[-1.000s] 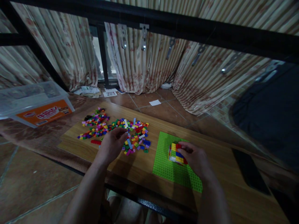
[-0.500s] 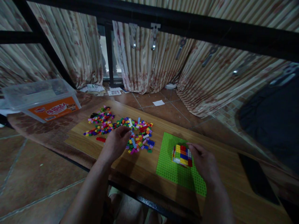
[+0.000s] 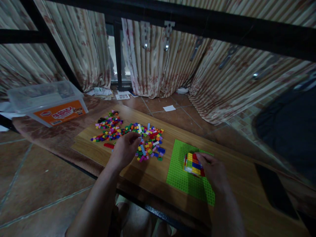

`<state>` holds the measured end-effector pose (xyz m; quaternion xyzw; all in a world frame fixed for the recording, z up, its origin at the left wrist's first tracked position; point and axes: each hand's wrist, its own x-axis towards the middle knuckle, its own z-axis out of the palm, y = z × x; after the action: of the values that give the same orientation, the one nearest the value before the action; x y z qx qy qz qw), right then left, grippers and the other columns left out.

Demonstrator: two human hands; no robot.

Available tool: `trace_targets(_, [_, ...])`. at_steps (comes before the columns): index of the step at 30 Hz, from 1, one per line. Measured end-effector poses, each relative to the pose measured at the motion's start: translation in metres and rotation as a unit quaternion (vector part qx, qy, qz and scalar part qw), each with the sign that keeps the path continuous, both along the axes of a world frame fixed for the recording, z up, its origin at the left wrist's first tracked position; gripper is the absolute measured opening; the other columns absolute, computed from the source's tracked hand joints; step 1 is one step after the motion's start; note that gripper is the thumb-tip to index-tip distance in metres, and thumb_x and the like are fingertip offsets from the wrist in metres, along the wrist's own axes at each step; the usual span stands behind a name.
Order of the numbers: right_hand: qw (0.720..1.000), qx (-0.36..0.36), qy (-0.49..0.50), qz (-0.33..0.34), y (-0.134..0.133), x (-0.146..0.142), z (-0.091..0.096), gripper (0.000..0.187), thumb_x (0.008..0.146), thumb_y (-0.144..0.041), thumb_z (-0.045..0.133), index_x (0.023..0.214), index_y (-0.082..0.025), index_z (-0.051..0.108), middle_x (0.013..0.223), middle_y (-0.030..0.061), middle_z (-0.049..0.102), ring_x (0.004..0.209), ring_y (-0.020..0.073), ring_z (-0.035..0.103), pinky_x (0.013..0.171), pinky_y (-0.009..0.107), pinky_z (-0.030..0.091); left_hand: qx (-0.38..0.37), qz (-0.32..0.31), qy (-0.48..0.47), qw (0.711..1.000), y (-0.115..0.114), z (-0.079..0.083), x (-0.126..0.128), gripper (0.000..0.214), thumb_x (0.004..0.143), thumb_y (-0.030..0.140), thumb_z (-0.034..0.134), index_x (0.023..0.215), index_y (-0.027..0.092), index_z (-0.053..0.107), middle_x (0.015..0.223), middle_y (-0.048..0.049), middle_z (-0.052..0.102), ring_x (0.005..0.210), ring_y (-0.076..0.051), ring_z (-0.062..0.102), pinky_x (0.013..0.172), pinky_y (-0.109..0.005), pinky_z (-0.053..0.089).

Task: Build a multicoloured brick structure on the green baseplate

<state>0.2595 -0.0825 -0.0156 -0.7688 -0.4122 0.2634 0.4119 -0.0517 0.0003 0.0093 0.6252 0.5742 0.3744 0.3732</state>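
Observation:
Over the loose pile of toy building bricks [image 3: 148, 144], my left hand [image 3: 125, 148] has its thumb and fingertips pinched together. Whatever it may hold is hidden or too small to name. A layered block of toy bricks [image 3: 192, 164], with yellow, red, blue and white on top, stands on a green studded baseplate [image 3: 177, 179]. My right hand [image 3: 214, 169] touches that block's upper right corner, fingers closed and pointing left. Those fingers cover part of its top and right side, so I cannot see whether a small brick lies between them.
Everything rests on a long wooden board [image 3: 145, 171]. A dark flat slab [image 3: 275, 191] lies at its right end. At the far left stands a clear plastic tub [image 3: 46, 103] with an orange label. Striped curtains [image 3: 158, 65] hang behind, and a paper sheet [image 3: 169, 108] lies on the tiled floor.
My right fingertips have come left and down onto the brick block's upper right corner. My left hand stays pinched over the pile. The whole view has shifted slightly.

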Motion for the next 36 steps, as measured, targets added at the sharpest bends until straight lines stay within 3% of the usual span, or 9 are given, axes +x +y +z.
trace_targets(11, [1.0, -0.001, -0.006, 0.007, 0.003, -0.001, 0.003, 0.035, 0.07, -0.049, 0.065, 0.082, -0.019, 0.076, 0.08, 0.0044, 0.075, 0.073, 0.0224, 0.068, 0.07, 0.037, 0.054, 0.01, -0.003, 0.012, 1.0, 0.001, -0.002, 0.001, 0.031, 0.08, 0.04, 0.055, 0.094, 0.015, 0.068, 0.078, -0.0044, 0.069, 0.07, -0.018, 0.061, 0.063, -0.027, 0.045])
trace_targets(18, [0.998, 0.004, 0.054, -0.013, -0.002, 0.0, 0.007, 0.038, 0.071, -0.051, 0.066, 0.09, -0.019, 0.076, 0.092, 0.0064, 0.075, 0.083, 0.0234, 0.069, 0.074, 0.036, 0.055, 0.017, -0.009, 0.017, 1.0, 0.001, -0.001, 0.001, 0.029, 0.081, 0.04, 0.055, 0.091, 0.016, 0.067, 0.079, -0.0045, 0.069, 0.072, -0.019, 0.063, 0.065, -0.028, 0.046])
trace_targets(21, [0.989, 0.077, 0.075, -0.099, -0.005, 0.002, 0.008, 0.042, 0.075, -0.053, 0.065, 0.095, -0.018, 0.074, 0.094, 0.0083, 0.074, 0.086, 0.0226, 0.069, 0.074, 0.036, 0.055, 0.019, -0.001, 0.014, 1.0, 0.001, -0.001, 0.0, 0.028, 0.08, 0.04, 0.055, 0.09, 0.016, 0.067, 0.08, -0.0048, 0.07, 0.073, -0.019, 0.063, 0.065, -0.027, 0.046])
trace_targets(24, [0.957, 0.2, 0.056, -0.201, -0.005, -0.002, 0.011, 0.037, 0.075, -0.05, 0.066, 0.089, -0.016, 0.072, 0.087, 0.0076, 0.073, 0.08, 0.0202, 0.067, 0.072, 0.033, 0.054, 0.017, 0.004, 0.017, 1.0, 0.001, -0.001, 0.0, 0.028, 0.08, 0.039, 0.056, 0.09, 0.016, 0.068, 0.078, -0.0045, 0.07, 0.071, -0.018, 0.062, 0.063, -0.026, 0.046])
trace_targets(27, [0.934, 0.279, -0.005, -0.224, -0.005, -0.021, 0.019, 0.03, 0.077, -0.045, 0.066, 0.082, -0.016, 0.072, 0.077, 0.0052, 0.07, 0.068, 0.0174, 0.064, 0.067, 0.031, 0.053, 0.013, 0.005, 0.02, 1.0, 0.0, -0.001, 0.0, 0.028, 0.08, 0.039, 0.055, 0.091, 0.016, 0.068, 0.077, -0.0038, 0.069, 0.068, -0.017, 0.061, 0.061, -0.025, 0.045])
trace_targets(29, [0.934, 0.302, -0.021, -0.189, -0.004, -0.041, 0.025, 0.027, 0.079, -0.043, 0.066, 0.081, -0.017, 0.071, 0.073, 0.0037, 0.068, 0.065, 0.0164, 0.062, 0.065, 0.03, 0.052, 0.012, 0.006, 0.021, 1.0, -0.001, -0.001, 0.0, 0.027, 0.081, 0.038, 0.054, 0.091, 0.016, 0.067, 0.076, -0.0037, 0.069, 0.068, -0.017, 0.06, 0.061, -0.025, 0.045])
trace_targets(31, [0.95, 0.29, -0.022, -0.112, -0.004, -0.062, 0.029, 0.025, 0.079, -0.042, 0.066, 0.083, -0.018, 0.07, 0.075, 0.0035, 0.069, 0.067, 0.017, 0.063, 0.066, 0.03, 0.052, 0.01, 0.006, 0.025, 1.0, -0.001, 0.0, 0.001, 0.026, 0.081, 0.037, 0.054, 0.091, 0.016, 0.068, 0.076, -0.0037, 0.069, 0.068, -0.017, 0.06, 0.061, -0.026, 0.045])
trace_targets(34, [0.969, 0.231, -0.059, 0.071, -0.002, -0.088, 0.028, 0.021, 0.083, -0.04, 0.062, 0.085, -0.021, 0.07, 0.082, 0.0038, 0.071, 0.075, 0.0182, 0.065, 0.07, 0.03, 0.051, 0.006, 0.006, 0.028, 1.0, -0.002, 0.001, 0.001, 0.025, 0.082, 0.034, 0.053, 0.093, 0.016, 0.068, 0.075, -0.003, 0.068, 0.067, -0.016, 0.06, 0.061, -0.025, 0.044])
trace_targets(36, [0.962, 0.179, -0.088, 0.187, 0.001, -0.099, 0.022, 0.019, 0.086, -0.036, 0.057, 0.087, -0.023, 0.07, 0.084, 0.0036, 0.071, 0.077, 0.0179, 0.065, 0.071, 0.03, 0.05, 0.008, 0.003, 0.026, 1.0, -0.002, 0.001, 0.001, 0.025, 0.082, 0.034, 0.053, 0.093, 0.016, 0.067, 0.075, -0.0027, 0.068, 0.067, -0.016, 0.059, 0.061, -0.025, 0.044])
